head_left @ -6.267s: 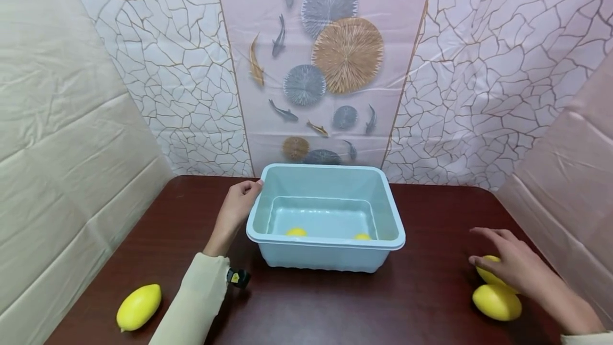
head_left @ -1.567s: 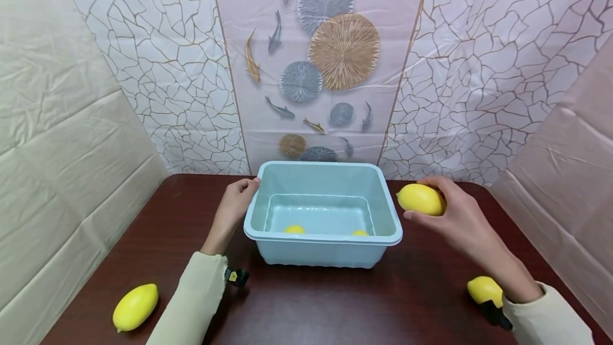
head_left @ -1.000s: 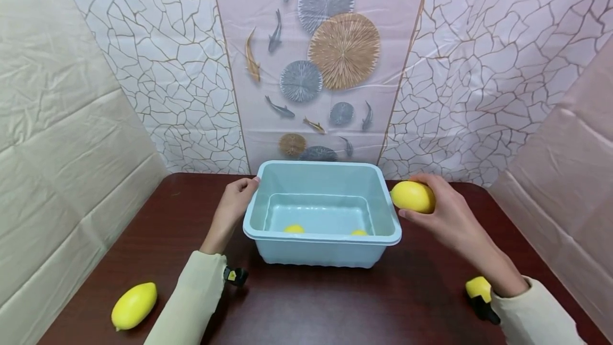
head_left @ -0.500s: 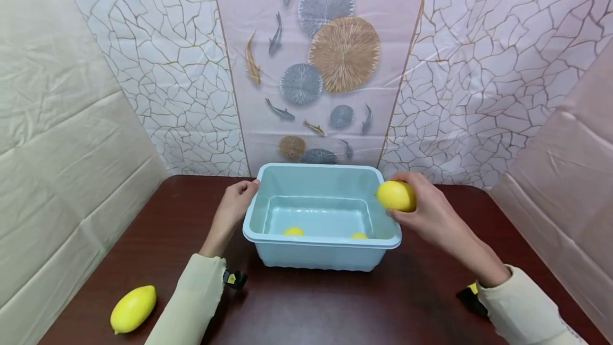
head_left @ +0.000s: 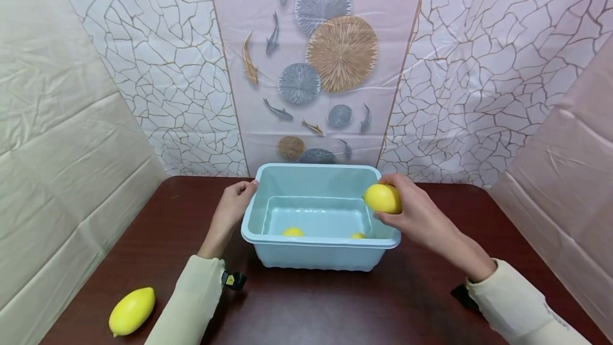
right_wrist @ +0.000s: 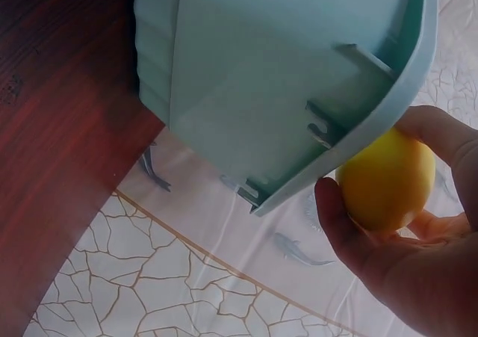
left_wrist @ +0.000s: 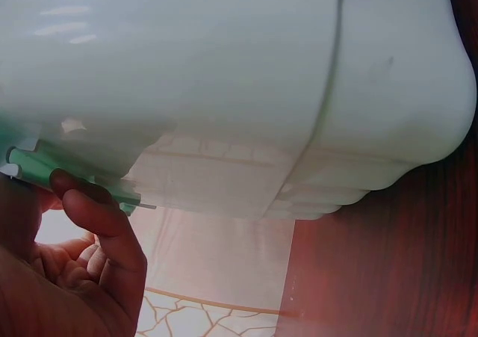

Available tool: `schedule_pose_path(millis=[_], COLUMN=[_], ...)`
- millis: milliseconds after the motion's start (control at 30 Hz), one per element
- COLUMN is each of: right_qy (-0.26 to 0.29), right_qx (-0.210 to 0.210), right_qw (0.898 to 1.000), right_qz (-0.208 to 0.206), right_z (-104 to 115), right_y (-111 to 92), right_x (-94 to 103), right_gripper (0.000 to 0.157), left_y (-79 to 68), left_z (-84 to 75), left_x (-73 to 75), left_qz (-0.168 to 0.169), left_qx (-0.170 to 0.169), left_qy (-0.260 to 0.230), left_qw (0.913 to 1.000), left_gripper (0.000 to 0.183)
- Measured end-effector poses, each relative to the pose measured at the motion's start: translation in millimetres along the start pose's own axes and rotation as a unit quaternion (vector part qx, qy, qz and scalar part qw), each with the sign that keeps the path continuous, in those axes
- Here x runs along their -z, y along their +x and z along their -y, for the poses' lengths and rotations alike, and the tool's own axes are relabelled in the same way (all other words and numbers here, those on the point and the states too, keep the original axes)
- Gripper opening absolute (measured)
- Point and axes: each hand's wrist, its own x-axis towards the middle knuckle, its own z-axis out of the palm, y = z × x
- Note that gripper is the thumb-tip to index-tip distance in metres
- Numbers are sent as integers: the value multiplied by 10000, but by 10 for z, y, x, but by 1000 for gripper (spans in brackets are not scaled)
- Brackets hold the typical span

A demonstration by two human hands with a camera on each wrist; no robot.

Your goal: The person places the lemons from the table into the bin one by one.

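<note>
A pale blue plastic basin [head_left: 318, 254] stands on the dark red-brown table. My left hand [head_left: 232, 205] grips its left rim; in the left wrist view the curled fingers [left_wrist: 112, 229] are at the rim's underside. Over the basin's right side, my right hand [head_left: 416, 214] holds a yellow lemon [head_left: 383, 198] between thumb and fingers. The right wrist view shows that lemon [right_wrist: 388, 181] right at the basin's rim [right_wrist: 366, 128]. Inside the basin, the tops of two lemons show, one at left [head_left: 292, 232] and one at right [head_left: 358, 236], partly hidden by the front wall.
Another lemon [head_left: 132, 311] lies at the table's front left. Under the right sleeve [head_left: 512, 297], a black wrist device [head_left: 464, 298] shows, with a bit of yellow beside it. A patterned cloth [head_left: 306, 68] hangs behind the table [head_left: 311, 302], and plain cloth flanks both sides.
My right hand has picked a lemon from the table's right side and carried it left, from beside the basin to over its right rim. My left hand has stayed on the left rim.
</note>
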Motion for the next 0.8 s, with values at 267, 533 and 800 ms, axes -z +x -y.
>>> schedule_pose_path(millis=[267, 533, 800], right_qy=[-178, -351, -470], right_qx=[45, 74, 48], right_qw=[9998, 9993, 9983], right_qz=[-16, 78, 355], right_z=[45, 86, 20], right_y=[62, 171, 164], right_x=[-78, -157, -220], right_gripper=[64, 60, 56], left_y=[13, 31, 9], left_z=[0, -45, -22], left_x=[14, 107, 34], left_qz=[49, -21, 91], left_qx=[64, -37, 63], left_qy=[-3, -34, -40], left_qw=[10000, 10000, 9999], left_gripper=[46, 47, 46])
